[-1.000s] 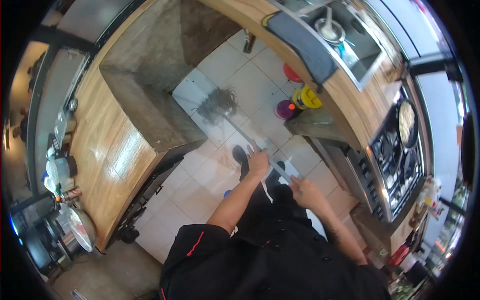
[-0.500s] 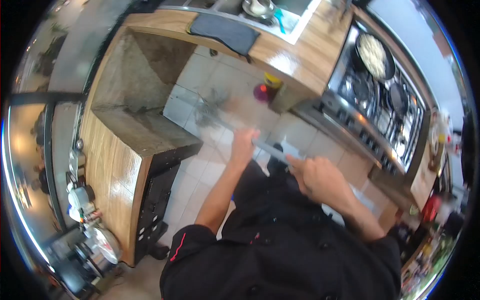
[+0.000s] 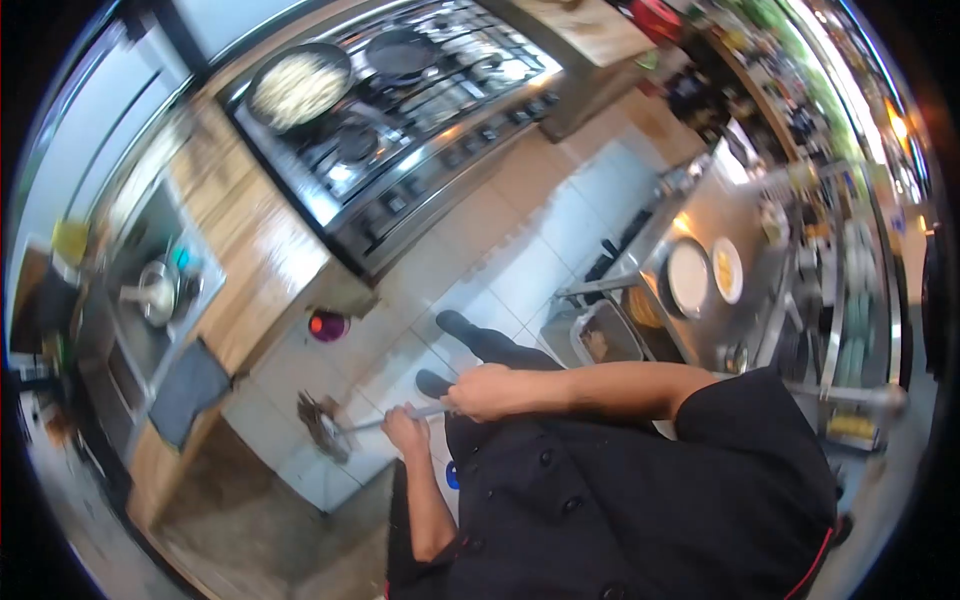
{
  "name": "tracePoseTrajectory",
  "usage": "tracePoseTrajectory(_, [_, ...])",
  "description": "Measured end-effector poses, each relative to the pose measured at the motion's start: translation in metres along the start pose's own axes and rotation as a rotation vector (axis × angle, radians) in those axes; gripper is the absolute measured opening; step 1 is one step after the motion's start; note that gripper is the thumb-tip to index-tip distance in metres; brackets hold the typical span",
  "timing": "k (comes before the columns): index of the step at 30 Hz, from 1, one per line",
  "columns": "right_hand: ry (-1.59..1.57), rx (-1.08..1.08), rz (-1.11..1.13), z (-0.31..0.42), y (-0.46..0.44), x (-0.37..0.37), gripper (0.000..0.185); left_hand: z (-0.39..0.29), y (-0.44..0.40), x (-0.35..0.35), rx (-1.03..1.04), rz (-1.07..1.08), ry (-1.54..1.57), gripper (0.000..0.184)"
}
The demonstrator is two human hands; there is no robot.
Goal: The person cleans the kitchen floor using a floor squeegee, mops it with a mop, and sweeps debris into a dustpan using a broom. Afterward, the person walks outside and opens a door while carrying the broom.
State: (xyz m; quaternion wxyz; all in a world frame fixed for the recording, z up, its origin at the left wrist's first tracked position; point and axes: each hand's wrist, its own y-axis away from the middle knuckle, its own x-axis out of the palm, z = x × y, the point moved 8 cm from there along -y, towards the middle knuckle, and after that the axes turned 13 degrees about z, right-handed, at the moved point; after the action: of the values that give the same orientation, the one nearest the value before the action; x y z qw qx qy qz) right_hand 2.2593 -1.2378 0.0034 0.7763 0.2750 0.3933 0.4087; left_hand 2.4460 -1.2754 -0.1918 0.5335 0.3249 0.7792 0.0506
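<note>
My left hand (image 3: 407, 430) is closed around the lower part of a grey mop handle (image 3: 368, 426). Higher up the same handle, close to my waist, my right hand (image 3: 480, 392) grips it. The handle slants down to the left, ending in a stringy grey-brown mop head (image 3: 322, 426) on the tiled floor (image 3: 400, 345). My dark shoes (image 3: 455, 322) are just beyond the hands.
A stove (image 3: 400, 130) carries a pan of pale food (image 3: 300, 88). A wooden counter (image 3: 250, 235) with a sink (image 3: 150, 290) runs along the left; a purple container (image 3: 328, 325) stands below it. Rightward are a steel table (image 3: 690, 225) and a bin (image 3: 607, 335).
My view has turned right, so the stove sits at upper left and the steel table shows. Both hands keep hold of the mop, whose head is less blurred.
</note>
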Motion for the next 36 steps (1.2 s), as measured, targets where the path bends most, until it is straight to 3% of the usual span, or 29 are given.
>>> tracePoseTrajectory(3, [-0.105, 0.011, -0.109, 0.008, 0.134, -0.075, 0.023, -0.115, 0.015, -0.092, 0.188, 0.045, 0.011, 0.030])
tracePoseTrajectory(6, [-0.183, 0.179, -0.196, -0.011, 0.258, -0.103, 0.028, -0.232, 0.021, -0.124, 0.441, 0.216, 0.160, 0.033])
tracePoseTrajectory(7, [-0.228, 0.215, -0.251, -0.018, 0.294, -0.100, 0.031, -0.265, 0.024, -0.118, 0.615, 0.257, 0.193, 0.034])
tracePoseTrajectory(9, [-0.319, 0.420, -0.274, -0.027, 0.357, -0.092, 0.029, -0.340, 0.027, -0.100, 0.722, 0.500, 0.204, 0.034])
tracePoseTrajectory(14, [-0.446, 0.707, -0.493, -0.075, 0.441, -0.054, 0.028, -0.483, 0.020, -0.022, 1.091, 0.669, 0.077, 0.032])
tracePoseTrajectory(16, [-0.457, 0.806, -0.626, -0.103, 0.466, -0.042, 0.029, -0.535, 0.006, 0.010, 1.069, 0.787, 0.071, 0.032])
tracePoseTrajectory(18, [-0.412, 0.820, -0.797, -0.141, 0.485, -0.035, 0.028, -0.587, -0.016, 0.036, 1.039, 0.829, 0.046, 0.020])
tracePoseTrajectory(20, [-0.568, 0.874, -0.730, -0.193, 0.500, -0.029, 0.030, -0.642, -0.038, 0.054, 1.236, 0.755, 0.151, 0.015])
tracePoseTrajectory(21, [-0.482, 0.861, -0.840, -0.204, 0.511, -0.034, 0.034, -0.661, -0.042, 0.065, 1.239, 0.746, 0.140, 0.015])
tracePoseTrajectory(22, [-0.473, 0.913, -0.772, -0.218, 0.522, -0.043, 0.035, -0.695, -0.051, 0.077, 1.273, 0.730, 0.130, 0.016])
tracePoseTrajectory(24, [-0.601, 0.912, -0.914, -0.246, 0.556, -0.076, 0.025, -0.755, -0.067, 0.092, 1.334, 0.618, 0.212, 0.009])
tracePoseTrajectory(25, [-0.588, 0.886, -0.904, -0.257, 0.569, -0.089, 0.025, -0.784, -0.072, 0.090, 1.309, 0.599, 0.211, 0.009])
tracePoseTrajectory(27, [-0.691, 0.650, -1.275, -0.274, 0.608, -0.119, 0.026, -0.845, -0.090, 0.085, 1.262, 0.646, 0.382, 0.013])
tracePoseTrajectory(28, [-0.702, 0.676, -1.281, -0.295, 0.618, -0.128, 0.026, -0.871, -0.106, 0.083, 1.271, 0.627, 0.402, 0.012])
tracePoseTrajectory(31, [-0.449, 0.432, -1.707, -0.345, 0.671, -0.174, 0.012, -0.953, -0.137, 0.078, 1.263, 0.692, 0.596, 0.015])
tracePoseTrajectory(32, [-0.421, 0.420, -1.751, -0.371, 0.681, -0.188, 0.013, -0.980, -0.148, 0.085, 1.130, 0.784, 0.553, 0.020])
tracePoseTrajectory(34, [-0.317, 0.407, -1.802, -0.420, 0.699, -0.208, 0.020, -1.033, -0.169, 0.090, 1.306, 0.631, 0.571, 0.024])
tracePoseTrajectory(36, [-0.235, 0.519, -1.850, -0.471, 0.725, -0.215, 0.020, -1.087, -0.192, 0.113, 1.245, 0.806, 0.617, 0.021])
